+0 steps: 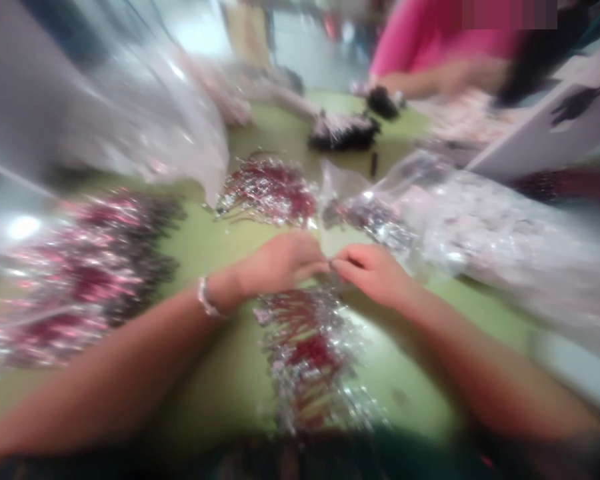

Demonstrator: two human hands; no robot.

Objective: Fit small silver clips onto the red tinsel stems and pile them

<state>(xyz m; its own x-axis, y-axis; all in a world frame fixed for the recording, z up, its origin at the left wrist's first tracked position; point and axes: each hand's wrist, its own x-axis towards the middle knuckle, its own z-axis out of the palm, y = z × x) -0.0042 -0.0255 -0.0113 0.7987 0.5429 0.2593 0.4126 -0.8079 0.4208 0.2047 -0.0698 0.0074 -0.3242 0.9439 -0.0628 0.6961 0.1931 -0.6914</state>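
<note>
While the two hands met above the green table [195,243], the work appeared to be in its middle part. The left hand [287,260] had its thumb and fingers closed on a small piece [330,265], and the right hand [373,270] pinched the same piece from the other side. What this piece was exactly, I could not tell, because it was tiny and blurred. It was located between the fingertips, just behind the front heap [313,360] of red and silver strands, which looked like wires.

On the left lay a wide heap [90,280] of similar strands, and its dark ends were turned toward the middle. Such dark ends were not clear to see on the front heap, so perhaps the left heap was the finished portion, but this is only my judgement. Beyond the hands lay one more heap [275,190], and beside it, to the right, an open clear bag [390,220] with silvery pieces inside. Judging from these heaps, a good quantity was left, and the piece between the fingers was not yet completed.
</note>
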